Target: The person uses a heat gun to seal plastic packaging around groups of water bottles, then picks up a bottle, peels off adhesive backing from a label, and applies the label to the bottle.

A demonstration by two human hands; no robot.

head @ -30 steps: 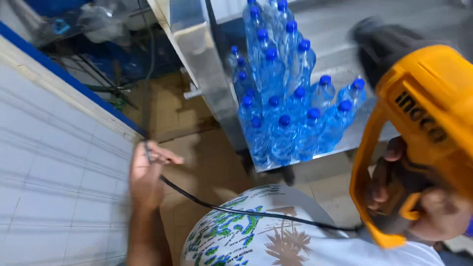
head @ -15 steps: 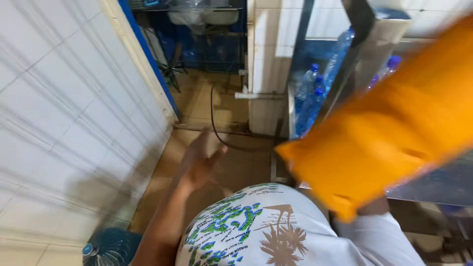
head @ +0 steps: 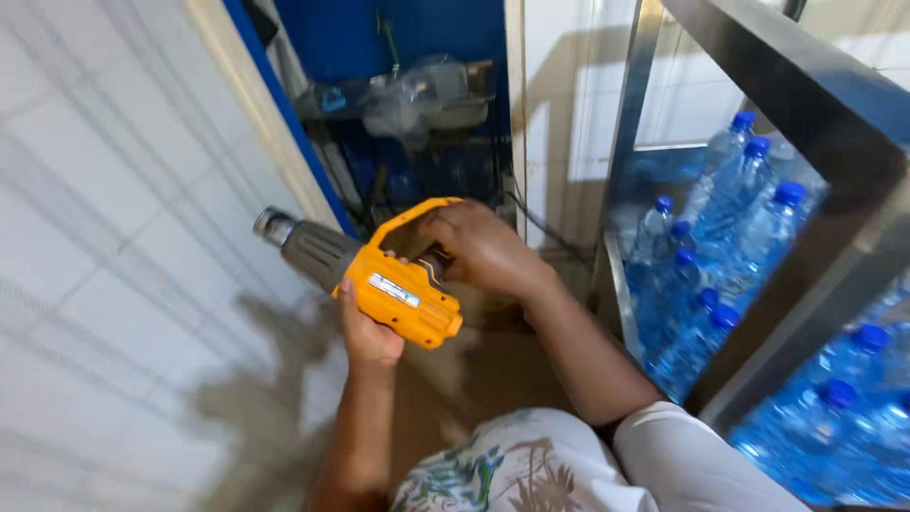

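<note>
1. Silver rectangular label (head: 394, 290) — on the side of the yellow heat gun (head: 403, 294), centre of the scene.
2. Clear plastic water bottles (head: 706, 256) with blue caps — packed on the metal rack (head: 796, 104), right side.
3. Crumpled clear plastic bag (head: 409, 95) — far, centre.

A stainless steel rack (head: 770, 90) stands at the right, its frame slanting across the view. Clear plastic water bottles (head: 703, 284) with blue caps stand packed together on its shelf. Beneath lies a brown tiled floor (head: 493, 370), with a white tiled wall (head: 104, 237) at the left.
</note>
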